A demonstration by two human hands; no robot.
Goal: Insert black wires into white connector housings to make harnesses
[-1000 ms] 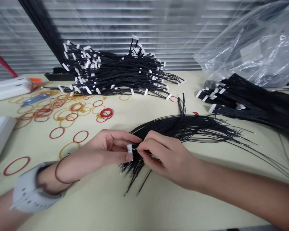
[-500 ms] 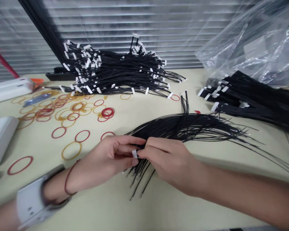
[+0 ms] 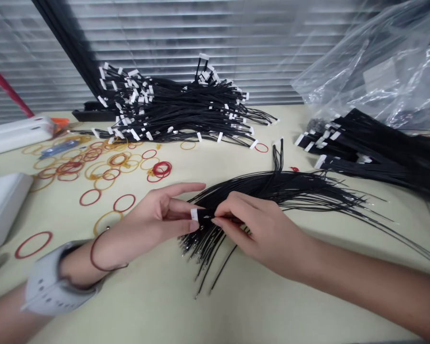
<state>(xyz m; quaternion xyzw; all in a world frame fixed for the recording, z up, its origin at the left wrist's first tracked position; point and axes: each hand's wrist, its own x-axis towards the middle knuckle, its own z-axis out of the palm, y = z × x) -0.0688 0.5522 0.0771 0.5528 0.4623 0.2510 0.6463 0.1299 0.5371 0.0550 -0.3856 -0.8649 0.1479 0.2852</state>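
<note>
A loose fan of thin black wires (image 3: 290, 188) lies across the middle of the pale table (image 3: 172, 306). My left hand (image 3: 154, 222) pinches a small white connector (image 3: 194, 214) between thumb and middle finger, with the index finger stretched out above. My right hand (image 3: 261, 231) pinches a black wire end right beside that connector, above the bare metal tips of the fan. A red band and a grey wrist device (image 3: 53, 282) sit on my left forearm.
A big heap of black wires with white connectors (image 3: 172, 102) lies at the back. More bundled wires (image 3: 376, 148) and a clear plastic bag (image 3: 376, 67) are at the right. Red and yellow rubber bands (image 3: 93, 165) scatter at the left, beside white boxes (image 3: 3, 203).
My left index finger has lifted and straightened away from the connector. Both hands stay pinched together at the connector, shifting only slightly over the wire tips.
</note>
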